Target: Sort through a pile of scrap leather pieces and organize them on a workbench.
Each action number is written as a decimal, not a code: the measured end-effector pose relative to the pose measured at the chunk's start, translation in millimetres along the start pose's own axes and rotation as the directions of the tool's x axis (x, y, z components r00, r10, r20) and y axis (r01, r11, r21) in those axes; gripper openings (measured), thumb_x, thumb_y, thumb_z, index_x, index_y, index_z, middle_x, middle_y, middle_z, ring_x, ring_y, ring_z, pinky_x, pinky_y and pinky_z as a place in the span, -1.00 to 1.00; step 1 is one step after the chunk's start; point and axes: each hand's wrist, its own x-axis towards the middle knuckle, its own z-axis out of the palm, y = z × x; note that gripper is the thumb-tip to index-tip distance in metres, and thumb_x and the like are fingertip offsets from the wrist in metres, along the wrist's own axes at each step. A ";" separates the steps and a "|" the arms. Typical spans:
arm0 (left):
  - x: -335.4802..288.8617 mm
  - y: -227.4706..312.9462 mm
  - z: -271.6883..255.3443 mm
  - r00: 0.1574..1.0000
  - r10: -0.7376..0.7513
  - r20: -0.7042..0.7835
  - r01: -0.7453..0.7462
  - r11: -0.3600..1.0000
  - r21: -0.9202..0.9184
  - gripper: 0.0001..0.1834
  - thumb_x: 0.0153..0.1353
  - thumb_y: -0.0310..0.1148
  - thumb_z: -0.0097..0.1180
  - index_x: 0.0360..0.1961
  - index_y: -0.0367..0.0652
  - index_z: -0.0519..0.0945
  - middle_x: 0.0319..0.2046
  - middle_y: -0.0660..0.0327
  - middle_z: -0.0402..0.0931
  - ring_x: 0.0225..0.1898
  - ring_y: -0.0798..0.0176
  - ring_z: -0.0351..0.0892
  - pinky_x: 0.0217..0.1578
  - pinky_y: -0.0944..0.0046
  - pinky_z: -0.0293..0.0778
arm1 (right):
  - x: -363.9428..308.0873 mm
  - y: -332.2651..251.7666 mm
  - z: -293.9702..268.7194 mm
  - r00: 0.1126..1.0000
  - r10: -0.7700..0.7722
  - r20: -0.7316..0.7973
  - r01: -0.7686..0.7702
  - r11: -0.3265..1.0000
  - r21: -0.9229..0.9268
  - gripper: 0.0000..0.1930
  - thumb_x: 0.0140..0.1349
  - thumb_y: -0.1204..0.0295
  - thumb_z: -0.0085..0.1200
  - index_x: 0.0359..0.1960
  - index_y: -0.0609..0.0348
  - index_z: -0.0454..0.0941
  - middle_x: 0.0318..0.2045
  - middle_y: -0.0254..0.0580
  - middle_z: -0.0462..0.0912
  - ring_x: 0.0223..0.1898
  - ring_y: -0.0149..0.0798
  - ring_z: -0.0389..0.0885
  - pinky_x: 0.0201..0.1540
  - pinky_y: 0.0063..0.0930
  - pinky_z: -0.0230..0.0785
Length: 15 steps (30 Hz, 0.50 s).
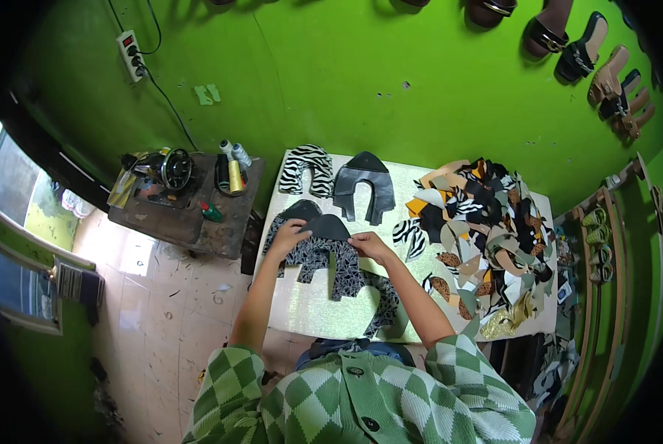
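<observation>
Over the near left of the table, a U-shaped shoe upper in black-and-grey patterned material, with a plain black curved end, is held between my hands. My left hand pinches the left side of its black end. On the right edge, the fingers of my right hand are closed on it. Partly beneath it lies another upper with a black end. A patterned piece rests below my right forearm. Farther back are a zebra-striped upper and a plain black upper.
A heap of mixed material scraps covers the table's right side, beside a zebra-striped piece. To the left, a sewing machine, thread spools and a small green bottle occupy a wooden stand. Sandals hang on the green wall.
</observation>
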 end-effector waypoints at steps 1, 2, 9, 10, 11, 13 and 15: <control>1.8 4.4 -12.4 0.999 -0.021 -0.027 0.022 1.000 0.019 -0.53 -0.02 -0.48 0.26 -0.05 -0.29 0.40 -0.24 0.08 0.54 -0.23 0.32 0.53 -0.22 0.42 0.43 | 7.8 -5.7 7.7 1.000 -0.018 -0.015 0.019 0.999 0.044 -0.87 0.12 0.37 0.16 -0.47 0.16 0.57 -0.66 -0.51 0.43 -0.68 -0.60 0.27 -0.60 -0.68 0.17; 4.3 8.7 -22.8 0.998 -0.042 -0.053 0.044 0.998 0.037 -0.54 -0.01 -0.51 0.24 -0.05 -0.31 0.39 -0.24 0.08 0.54 -0.24 0.31 0.54 -0.21 0.40 0.43 | 14.8 -10.6 16.3 0.999 -0.035 -0.032 0.038 0.995 0.089 -0.87 0.07 0.40 0.20 -0.51 0.18 0.57 -0.69 -0.47 0.45 -0.72 -0.58 0.28 -0.67 -0.66 0.13; 25.8 1.4 -63.2 0.944 0.068 -0.322 -0.033 0.993 0.114 -0.52 -0.11 -0.51 0.33 -0.15 -0.34 0.41 -0.36 0.09 0.57 -0.31 0.31 0.55 -0.27 0.40 0.45 | 81.6 1.4 53.0 0.947 -0.151 -0.282 0.154 0.988 -0.011 -0.80 -0.04 0.46 0.29 -0.41 0.26 0.55 -0.59 -0.38 0.54 -0.66 -0.54 0.42 -0.61 -0.67 0.28; 27.0 -2.8 -66.3 0.925 0.091 -0.370 -0.047 0.991 0.128 -0.52 -0.12 -0.51 0.33 -0.15 -0.34 0.41 -0.37 0.08 0.57 -0.31 0.31 0.56 -0.26 0.41 0.45 | 88.4 4.6 57.0 0.950 -0.151 -0.272 0.154 0.988 -0.011 -0.80 -0.04 0.46 0.29 -0.41 0.26 0.55 -0.59 -0.38 0.54 -0.66 -0.54 0.42 -0.61 -0.67 0.28; 29.1 -6.7 -69.0 0.903 0.141 -0.406 -0.057 0.976 0.212 -0.53 -0.15 -0.51 0.35 -0.17 -0.34 0.43 -0.39 0.09 0.58 -0.32 0.33 0.57 -0.28 0.43 0.46 | 95.1 7.7 60.9 0.926 -0.193 -0.323 0.184 0.981 -0.058 -0.82 -0.03 0.47 0.28 -0.41 0.26 0.56 -0.60 -0.37 0.55 -0.66 -0.54 0.42 -0.61 -0.67 0.27; 36.6 -9.4 -59.7 0.891 0.182 -0.416 -0.072 0.961 0.267 -0.54 -0.17 -0.51 0.36 -0.20 -0.33 0.45 -0.40 0.11 0.59 -0.34 0.33 0.57 -0.29 0.42 0.47 | 99.8 16.4 55.3 0.891 -0.225 -0.395 0.199 0.974 -0.105 -0.84 -0.03 0.49 0.26 -0.42 0.27 0.58 -0.61 -0.37 0.55 -0.66 -0.54 0.42 -0.62 -0.67 0.26; 42.1 -13.3 -52.7 0.852 0.256 -0.457 -0.102 0.937 0.334 -0.57 -0.22 -0.53 0.37 -0.25 -0.31 0.49 -0.42 0.12 0.59 -0.38 0.33 0.59 -0.32 0.39 0.50 | 101.3 19.5 53.8 0.857 -0.243 -0.455 0.184 0.968 -0.172 -0.87 -0.12 0.43 0.27 -0.49 0.16 0.65 -0.61 -0.29 0.62 -0.60 -0.45 0.54 -0.44 -0.57 0.37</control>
